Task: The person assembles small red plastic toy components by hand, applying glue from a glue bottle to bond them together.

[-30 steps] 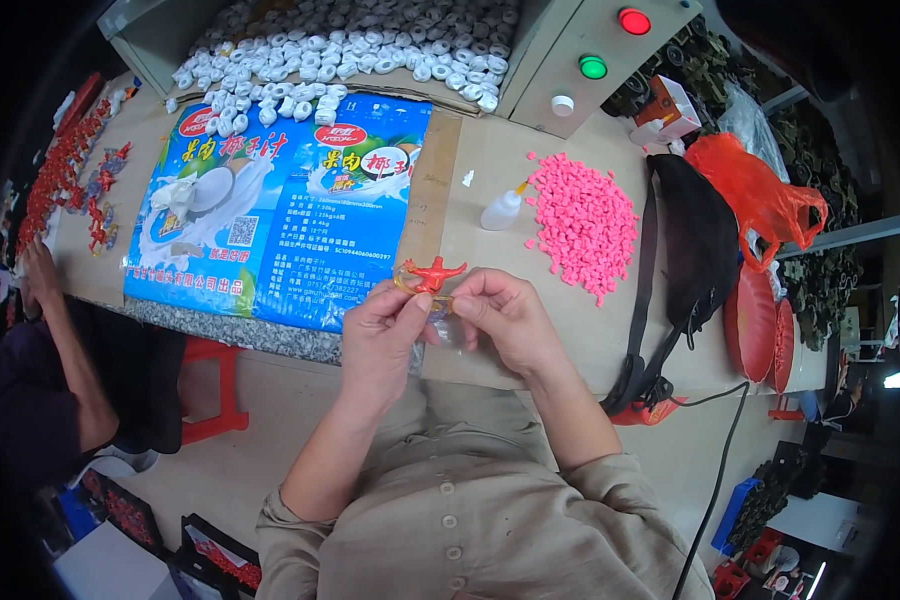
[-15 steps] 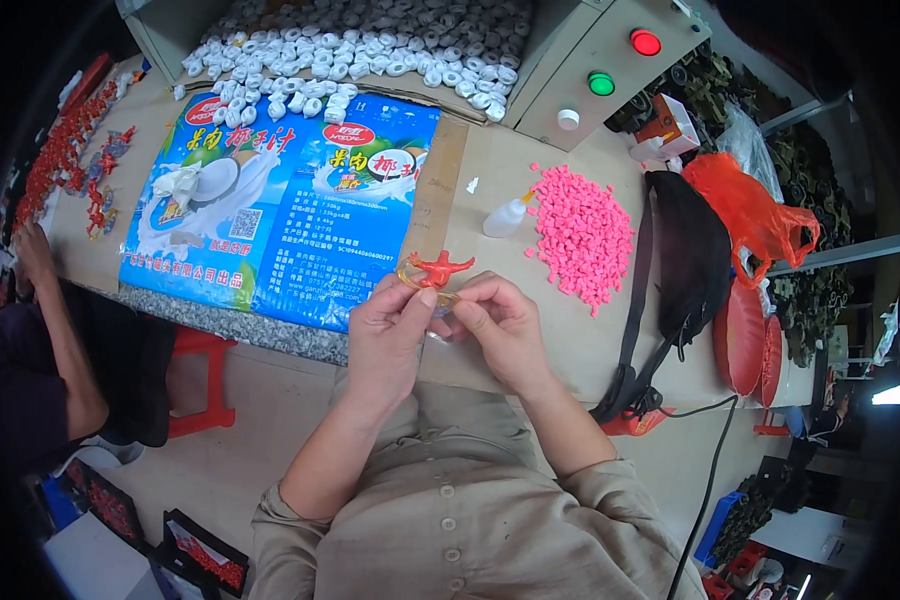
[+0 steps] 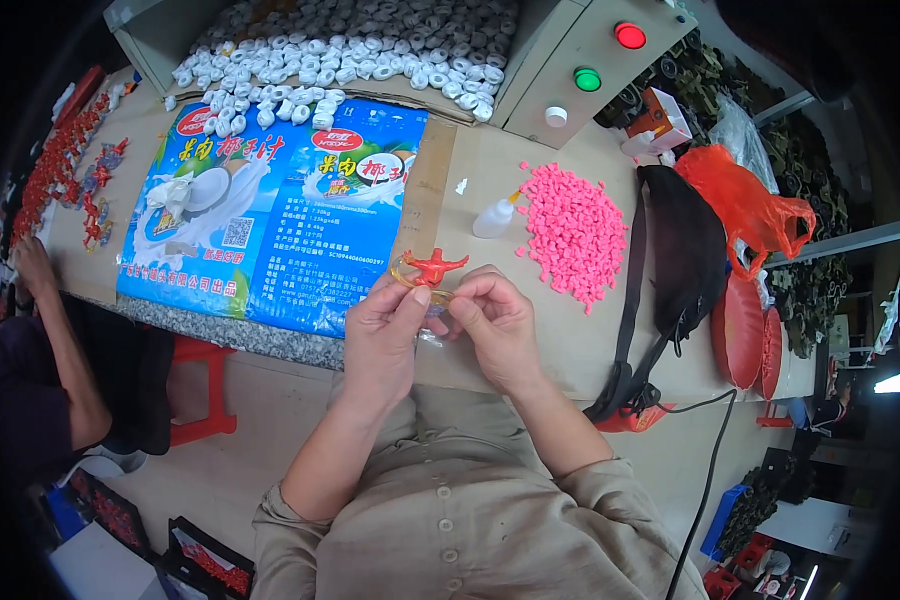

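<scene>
Just over the table's front edge, my left hand [image 3: 382,325] pinches a small red plastic figure [image 3: 434,267] with outstretched arms between thumb and fingers. A yellowish, partly clear piece curves around and under the figure, mostly covered by my fingers. My right hand [image 3: 500,325] is closed at the other side of this piece, thumb against bent fingers, gripping its edge. Beyond my right hand a white squeeze bottle [image 3: 493,220] with a yellow tip stands upright. A pile of small pink pieces [image 3: 575,235] lies to its right.
A blue printed cardboard sheet [image 3: 300,240] covers the table's left part. Many white rounded parts [image 3: 370,70] fill the box at the back, beside a panel with buttons [image 3: 587,80]. A black bag [image 3: 675,250] lies right. At far left, another person's hand [image 3: 32,265] is near red figures.
My hands keep nearly the same grip, and the red figure appears slightly more upright. The whole view has shifted a little.
</scene>
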Demonstrator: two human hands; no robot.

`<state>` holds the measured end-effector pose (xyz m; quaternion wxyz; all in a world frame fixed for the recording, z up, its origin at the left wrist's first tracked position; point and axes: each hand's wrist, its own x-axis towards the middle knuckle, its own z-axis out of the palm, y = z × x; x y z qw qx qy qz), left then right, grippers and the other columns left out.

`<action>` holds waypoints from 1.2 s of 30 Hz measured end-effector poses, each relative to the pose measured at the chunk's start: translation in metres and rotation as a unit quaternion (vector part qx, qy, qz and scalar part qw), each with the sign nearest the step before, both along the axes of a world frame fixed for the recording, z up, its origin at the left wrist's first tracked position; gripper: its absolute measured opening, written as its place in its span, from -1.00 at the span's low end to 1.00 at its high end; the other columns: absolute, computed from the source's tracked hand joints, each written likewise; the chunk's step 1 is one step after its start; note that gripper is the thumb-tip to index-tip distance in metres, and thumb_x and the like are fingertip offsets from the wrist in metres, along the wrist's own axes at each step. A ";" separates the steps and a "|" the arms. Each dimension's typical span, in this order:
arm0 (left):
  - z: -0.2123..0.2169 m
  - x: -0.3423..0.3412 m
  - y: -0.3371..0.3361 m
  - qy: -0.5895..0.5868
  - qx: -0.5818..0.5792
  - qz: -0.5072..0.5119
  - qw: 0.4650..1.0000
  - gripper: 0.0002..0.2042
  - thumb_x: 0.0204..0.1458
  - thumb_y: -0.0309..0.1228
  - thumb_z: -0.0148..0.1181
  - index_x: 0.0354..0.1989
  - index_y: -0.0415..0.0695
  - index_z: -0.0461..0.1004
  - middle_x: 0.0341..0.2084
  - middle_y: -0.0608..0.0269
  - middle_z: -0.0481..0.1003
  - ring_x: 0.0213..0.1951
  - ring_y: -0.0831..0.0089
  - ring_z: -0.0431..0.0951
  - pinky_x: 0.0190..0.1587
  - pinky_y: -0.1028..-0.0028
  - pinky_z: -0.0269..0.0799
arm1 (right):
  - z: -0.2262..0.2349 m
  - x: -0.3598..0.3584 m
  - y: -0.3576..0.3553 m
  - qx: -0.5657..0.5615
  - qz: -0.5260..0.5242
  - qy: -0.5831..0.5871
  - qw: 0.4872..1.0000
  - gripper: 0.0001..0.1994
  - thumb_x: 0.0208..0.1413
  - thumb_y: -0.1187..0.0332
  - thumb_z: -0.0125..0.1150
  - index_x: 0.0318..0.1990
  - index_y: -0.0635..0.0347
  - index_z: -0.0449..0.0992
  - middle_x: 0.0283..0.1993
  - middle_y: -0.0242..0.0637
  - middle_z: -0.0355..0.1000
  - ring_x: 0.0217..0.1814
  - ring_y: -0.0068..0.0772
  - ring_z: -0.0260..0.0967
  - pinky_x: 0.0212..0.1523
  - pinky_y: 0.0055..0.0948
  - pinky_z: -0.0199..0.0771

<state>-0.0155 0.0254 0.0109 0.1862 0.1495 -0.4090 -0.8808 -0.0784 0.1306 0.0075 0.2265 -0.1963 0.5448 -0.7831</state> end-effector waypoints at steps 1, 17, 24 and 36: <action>0.000 0.000 0.000 0.002 -0.001 0.000 1.000 -0.83 -0.03 -0.49 -0.02 -0.25 -0.25 0.38 -0.31 0.27 0.39 -0.40 0.59 0.39 -0.49 0.62 0.32 | -0.001 0.001 0.000 0.002 0.002 0.008 1.000 -0.95 -0.05 0.53 0.05 -0.40 0.28 0.34 -0.37 -0.41 0.18 -0.50 -0.71 0.22 -0.56 -0.74 0.29; -0.003 0.007 -0.004 -0.017 -0.206 0.027 0.978 -0.84 -0.06 -0.59 0.00 -0.28 -0.32 0.38 -0.33 0.24 0.27 -0.44 0.60 0.41 -0.42 0.69 0.40 | 0.009 0.005 -0.002 0.134 -0.092 0.283 0.945 -0.88 -0.21 0.61 0.17 -0.43 0.30 0.46 -0.41 -0.32 0.28 -0.54 -0.68 0.26 -0.61 -0.74 0.27; -0.001 0.010 -0.003 -0.004 -0.204 -0.009 0.979 -0.84 -0.06 -0.58 0.01 -0.27 -0.31 0.39 -0.30 0.24 0.27 -0.30 0.57 0.37 -0.32 0.67 0.35 | 0.005 0.003 0.001 0.149 -0.088 0.265 0.949 -0.89 -0.19 0.62 0.15 -0.42 0.31 0.46 -0.41 -0.32 0.28 -0.49 -0.65 0.30 -0.57 -0.72 0.34; 0.003 0.017 -0.020 -0.035 -0.099 -0.082 0.991 -0.80 -0.06 -0.58 -0.01 -0.22 -0.33 0.35 -0.16 0.12 0.27 -0.25 0.47 0.39 -0.36 0.54 0.47 | 0.013 0.000 0.006 0.144 -0.033 0.235 0.961 -0.89 -0.16 0.60 0.12 -0.40 0.29 0.46 -0.41 -0.29 0.33 -0.40 -0.56 0.30 -0.43 -0.66 0.33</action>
